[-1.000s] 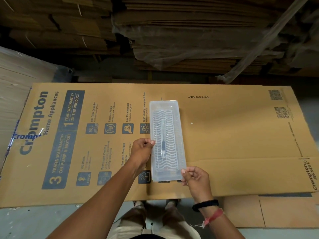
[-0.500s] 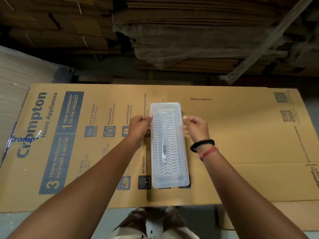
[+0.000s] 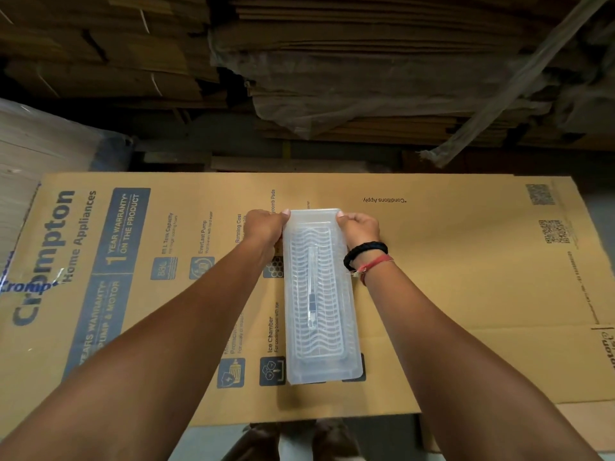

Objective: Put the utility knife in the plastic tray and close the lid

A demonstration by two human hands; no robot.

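Utility knife (image 3: 312, 296) lies inside the plastic tray (image 3: 356, 361), seen through the translucent lid (image 3: 321, 217) as a slim pale body with a dark slider part. It runs lengthwise along the tray's middle, on the near side of both hands and between the two forearms. The lid sits on top of the tray and covers its full length; whether it is fully snapped down cannot be told.

Left hand (image 3: 264, 227) is clamped on the tray's far left corner, thumb tip on the lid's top edge, fingers curled down the outer side wall. Right hand (image 3: 361, 226) holds the opposite far corner in the same manner, thumb on the lid, fingers wrapped over the right wall. Both hands are closed against the tray, one on each side of its far end. The near end of the tray, toward the person, is free of any contact.

Right wrist carries a black band (image 3: 364, 252) and a red thread (image 3: 374, 263), both just beside the tray's right edge.

Tray rests flat on a flattened cardboard carton (image 3: 466, 277) printed with blue text and icons; the printing lies mostly to the outer side of the left hand. Stacks of folded cardboard (image 3: 332, 61) stand beyond the hands, well apart from the tray.
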